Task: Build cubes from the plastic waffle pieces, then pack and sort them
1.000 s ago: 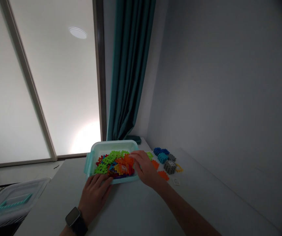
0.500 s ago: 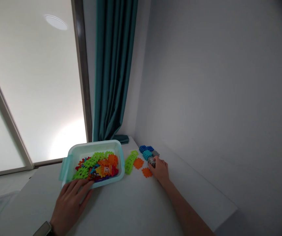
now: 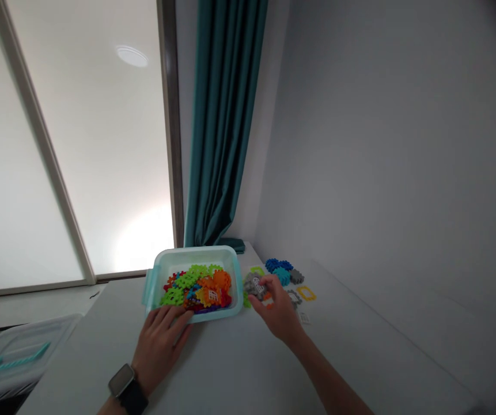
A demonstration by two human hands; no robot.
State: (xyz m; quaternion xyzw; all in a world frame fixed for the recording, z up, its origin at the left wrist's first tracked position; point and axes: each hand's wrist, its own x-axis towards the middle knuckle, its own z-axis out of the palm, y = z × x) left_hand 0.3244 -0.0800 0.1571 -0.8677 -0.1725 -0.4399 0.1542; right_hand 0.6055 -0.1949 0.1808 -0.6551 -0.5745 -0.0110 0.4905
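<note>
A pale-teal plastic storage box (image 3: 193, 253) holds a heap of toothed toy gears in green, orange, red and other colours. My left hand (image 3: 163, 334), a dark watch on its wrist, grips the near rim with fingers over it and the thumb outside. Pinched between the thumb and fingers of my right hand (image 3: 279, 311) is a grey gear piece (image 3: 253, 285) with a pale grid on it. It is raised just right of the box, over green and orange pieces that it and the hand partly hide.
Right of the box lie blue gears (image 3: 277, 265), a teal gear (image 3: 281, 276), a grey gear (image 3: 296, 276) and a yellow frame piece (image 3: 307, 293). A wall borders the white table (image 3: 239, 369) on the right. A clear lid-like container (image 3: 23, 357) is at lower left.
The view has shifted left. My right hand has carried the grey gear piece left, toward the box, uncovering the yellow frame piece. My left hand is still on the rim.
</note>
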